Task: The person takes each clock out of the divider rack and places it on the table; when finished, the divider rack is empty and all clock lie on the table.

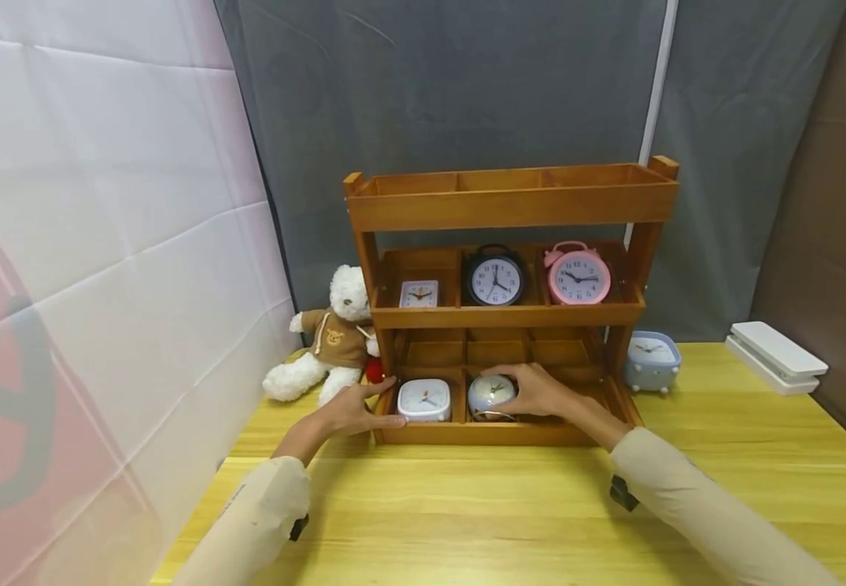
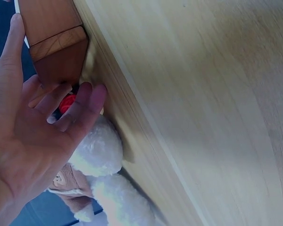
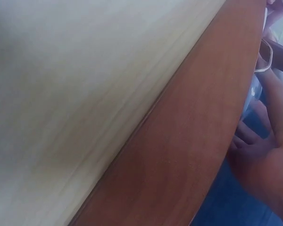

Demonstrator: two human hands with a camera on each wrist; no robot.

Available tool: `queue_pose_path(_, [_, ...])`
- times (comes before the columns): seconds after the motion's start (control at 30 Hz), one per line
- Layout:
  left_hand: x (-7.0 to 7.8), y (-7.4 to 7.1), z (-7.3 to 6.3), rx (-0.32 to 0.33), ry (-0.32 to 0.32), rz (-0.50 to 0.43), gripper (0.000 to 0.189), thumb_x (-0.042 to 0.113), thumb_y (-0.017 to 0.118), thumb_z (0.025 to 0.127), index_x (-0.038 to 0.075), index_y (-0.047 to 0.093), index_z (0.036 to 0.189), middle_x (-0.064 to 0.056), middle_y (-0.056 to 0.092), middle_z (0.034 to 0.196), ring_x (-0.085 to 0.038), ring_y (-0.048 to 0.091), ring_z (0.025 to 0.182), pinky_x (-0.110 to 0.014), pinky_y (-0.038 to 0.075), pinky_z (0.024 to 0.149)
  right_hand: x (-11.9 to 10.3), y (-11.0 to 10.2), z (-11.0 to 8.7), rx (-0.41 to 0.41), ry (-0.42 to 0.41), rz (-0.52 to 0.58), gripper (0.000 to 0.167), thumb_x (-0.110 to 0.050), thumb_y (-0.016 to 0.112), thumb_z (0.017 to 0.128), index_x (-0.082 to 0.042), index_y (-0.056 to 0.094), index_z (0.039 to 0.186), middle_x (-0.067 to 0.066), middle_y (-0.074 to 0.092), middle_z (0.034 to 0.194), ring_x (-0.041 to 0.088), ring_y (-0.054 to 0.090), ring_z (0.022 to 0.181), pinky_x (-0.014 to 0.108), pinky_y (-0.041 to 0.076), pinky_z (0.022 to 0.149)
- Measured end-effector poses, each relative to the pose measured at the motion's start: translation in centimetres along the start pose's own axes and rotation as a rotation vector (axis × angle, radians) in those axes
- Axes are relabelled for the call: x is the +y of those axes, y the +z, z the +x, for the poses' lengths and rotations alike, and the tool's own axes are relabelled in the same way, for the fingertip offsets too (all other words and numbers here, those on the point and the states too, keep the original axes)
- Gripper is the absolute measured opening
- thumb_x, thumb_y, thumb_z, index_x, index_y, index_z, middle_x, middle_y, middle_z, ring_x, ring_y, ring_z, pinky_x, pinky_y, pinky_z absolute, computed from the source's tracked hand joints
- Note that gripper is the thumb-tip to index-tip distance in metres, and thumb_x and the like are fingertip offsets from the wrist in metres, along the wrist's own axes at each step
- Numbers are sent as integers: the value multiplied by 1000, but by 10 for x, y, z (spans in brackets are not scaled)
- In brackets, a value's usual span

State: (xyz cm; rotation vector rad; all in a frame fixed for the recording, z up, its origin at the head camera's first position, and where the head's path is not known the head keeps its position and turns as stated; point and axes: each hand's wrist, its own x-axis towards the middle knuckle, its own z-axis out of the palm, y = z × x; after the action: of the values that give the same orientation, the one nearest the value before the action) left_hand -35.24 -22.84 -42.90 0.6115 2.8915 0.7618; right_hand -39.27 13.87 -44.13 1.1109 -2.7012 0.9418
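In the head view my right hand (image 1: 540, 392) grips a small rounded silver-blue alarm clock (image 1: 487, 394) with a thin wire stand, in the middle compartment of the bottom tier of a brown wooden shelf (image 1: 511, 210). The right wrist view shows that hand (image 3: 266, 162) behind the shelf's front board (image 3: 188, 127), the clock partly hidden. My left hand (image 1: 351, 410) rests at the shelf's lower left corner, thumb near the front board, beside a white alarm clock (image 1: 425, 399) in the left compartment. In the left wrist view its fingers (image 2: 85, 103) are spread loosely around the corner.
The middle tier holds a small pale square clock (image 1: 419, 294), a black alarm clock (image 1: 495, 280) and a pink alarm clock (image 1: 579, 277). A white teddy bear (image 1: 340, 338) leans left of the shelf. Right of it stand a blue clock (image 1: 652, 361) and a white folded device (image 1: 776, 356).
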Motion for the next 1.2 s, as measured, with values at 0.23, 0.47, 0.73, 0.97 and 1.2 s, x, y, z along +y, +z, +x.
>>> queue_pose_path(0.23, [2, -1, 3, 0, 2, 9, 90, 50, 83, 87, 7, 46, 157, -18, 70, 93, -12, 56, 67, -52, 50, 101, 3, 0, -1, 23, -31, -4, 64, -25, 92, 81, -2, 68, 136, 18, 73, 123, 29, 72, 105, 40, 59, 86])
queue_pose_path(0.47, [1, 1, 4, 12, 15, 20, 90, 49, 84, 86, 5, 48, 156, -29, 70, 116, -14, 58, 74, -52, 51, 101, 6, -2, -6, 48, -69, 20, 63, -21, 91, 82, 0, 68, 136, 20, 71, 127, 32, 71, 108, 44, 60, 88])
queue_pose_path(0.73, [1, 3, 2, 11, 7, 13, 90, 49, 84, 86, 6, 48, 156, -30, 68, 124, -23, 66, 98, -53, 49, 104, 0, -16, -7, 82, -97, -23, 64, -22, 92, 81, -2, 68, 137, 18, 72, 127, 27, 73, 105, 37, 61, 84])
queue_pose_path(0.97, [1, 2, 2, 12, 5, 7, 90, 49, 84, 86, 6, 47, 156, -31, 64, 131, -25, 67, 103, -54, 48, 105, -14, -41, -7, 121, -107, -24, 63, -24, 94, 78, -7, 71, 134, 13, 75, 122, 23, 73, 100, 35, 60, 81])
queue_pose_path(1.2, [-4, 1, 2, 9, -1, 2, 92, 53, 82, 86, 8, 46, 157, -31, 59, 140, -35, 65, 117, -54, 48, 106, -20, -60, -21, 139, -167, -40, 63, -26, 93, 80, -6, 70, 135, 11, 72, 130, 27, 72, 108, 42, 60, 85])
